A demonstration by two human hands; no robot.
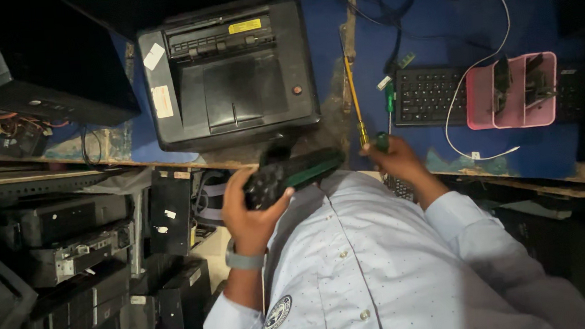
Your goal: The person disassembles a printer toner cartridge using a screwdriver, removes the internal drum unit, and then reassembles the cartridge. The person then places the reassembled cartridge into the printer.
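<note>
Left hand (251,214): fingers wrapped around one end of a black toner cartridge (290,173) with a green strip along its side. The cartridge is held off the table, just in front of its near edge and above the person's light blue shirt (379,270). A grey wristband (243,260) sits on the left wrist.

Right hand (396,159): closed around the green handle of a screwdriver (354,99); the yellow shaft points away from the person, over the table. This hand is level with the near edge, just beside the far end of the cartridge.

On the blue table (365,31): black printer (228,71) toward the left, close to the near edge. Black keyboard (429,95) right of the screwdriver. Pink tray (481,98) beside it, toward the right edge, with a white cable (453,101) looping past. A second, green-handled tool (390,99) lies between screwdriver and keyboard.

Left of the table: stacked dark machines (69,276).
</note>
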